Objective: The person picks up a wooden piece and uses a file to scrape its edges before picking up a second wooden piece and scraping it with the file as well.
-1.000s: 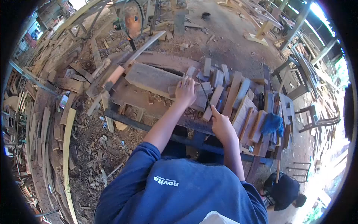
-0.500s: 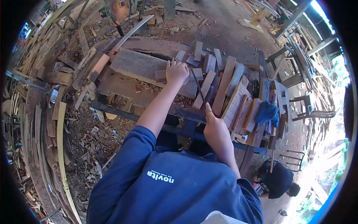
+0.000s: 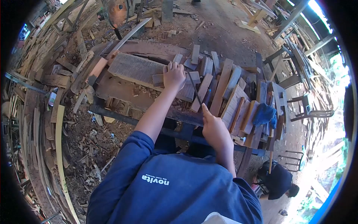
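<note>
My left hand (image 3: pixel 174 75) is closed over a short wooden block (image 3: pixel 158 80), its fingers curled around the middle. The block lies crosswise on a thick, weathered plank (image 3: pixel 136 67), and its right end sticks out past my hand. In my right hand (image 3: pixel 216 128) is a long, narrow, dark file (image 3: pixel 196 92), with the index finger stretched along it. The file slants up and left, its far end beside the block near my left hand. My right fingers hide the handle.
Several wood pieces (image 3: pixel 222 84) stand side by side right of the plank. A blue cloth (image 3: pixel 264 114) lies over some of them. A fan (image 3: pixel 115 13) stands beyond the bench, and a person (image 3: pixel 276 179) bends down at the lower right. Wood scraps litter the floor.
The whole view has shifted slightly left. Both hands keep almost the same pose; the file still reaches the block's edge, with only a slight shift.
</note>
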Action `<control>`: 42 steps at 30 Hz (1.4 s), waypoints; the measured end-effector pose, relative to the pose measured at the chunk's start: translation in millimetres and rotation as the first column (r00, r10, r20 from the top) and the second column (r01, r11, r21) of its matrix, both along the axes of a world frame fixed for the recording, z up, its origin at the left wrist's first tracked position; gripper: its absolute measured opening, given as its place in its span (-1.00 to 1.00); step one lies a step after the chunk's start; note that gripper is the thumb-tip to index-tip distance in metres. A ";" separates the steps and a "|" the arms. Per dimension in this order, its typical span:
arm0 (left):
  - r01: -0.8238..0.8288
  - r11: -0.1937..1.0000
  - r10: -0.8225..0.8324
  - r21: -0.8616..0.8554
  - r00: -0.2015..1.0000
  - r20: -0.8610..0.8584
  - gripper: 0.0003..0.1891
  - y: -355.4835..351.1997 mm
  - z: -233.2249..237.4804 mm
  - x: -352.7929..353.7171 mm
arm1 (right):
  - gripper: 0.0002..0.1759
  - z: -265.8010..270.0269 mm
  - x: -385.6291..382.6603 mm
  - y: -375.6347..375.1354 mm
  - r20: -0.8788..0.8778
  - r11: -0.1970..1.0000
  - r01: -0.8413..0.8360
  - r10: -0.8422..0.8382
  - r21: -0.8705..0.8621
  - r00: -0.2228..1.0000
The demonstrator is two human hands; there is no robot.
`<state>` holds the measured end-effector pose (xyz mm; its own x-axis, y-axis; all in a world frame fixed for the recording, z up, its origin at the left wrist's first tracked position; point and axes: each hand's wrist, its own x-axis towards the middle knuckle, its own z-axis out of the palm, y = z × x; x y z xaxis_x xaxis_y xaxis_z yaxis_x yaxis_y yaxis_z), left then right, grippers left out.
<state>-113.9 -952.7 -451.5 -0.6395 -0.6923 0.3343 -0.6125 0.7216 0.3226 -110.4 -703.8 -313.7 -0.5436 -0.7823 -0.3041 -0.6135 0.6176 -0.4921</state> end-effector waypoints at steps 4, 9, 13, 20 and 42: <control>0.046 0.995 -0.047 -0.087 0.999 -0.013 -0.76 -1.9 -7.9 -1.9 | -0.25 -27.6 -7.6 -30.3 -0.023 0.998 0.023 -0.024 -0.056 0.999; -0.023 0.999 0.026 -0.045 0.998 0.059 -0.73 -3.6 -11.9 -4.1 | -0.27 -51.7 -20.3 -64.6 -0.092 0.995 0.033 -0.041 -0.089 0.995; -0.069 0.997 0.071 -0.037 0.997 0.039 -0.71 -2.9 -15.0 -7.8 | -0.34 -7.4 -2.6 -13.8 -0.025 0.998 0.046 -0.047 -0.048 0.999; -0.049 0.963 0.020 -0.264 0.994 -0.108 -0.69 -7.9 -33.5 -9.5 | -0.42 -35.2 -16.6 -32.8 -0.062 0.989 0.104 -0.111 -0.108 0.992; -0.162 0.981 0.154 -0.103 0.985 -0.082 -0.78 7.5 -1.8 -1.7 | -0.24 -87.7 0.7 -63.7 -0.126 0.991 0.015 -0.032 -0.136 0.992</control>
<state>-115.6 -945.2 -453.3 -0.4960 -0.7395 0.4550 -0.6991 0.6509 0.2958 -109.7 -767.4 -401.5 -0.5898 -0.7980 -0.1241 -0.6625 0.5660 -0.4907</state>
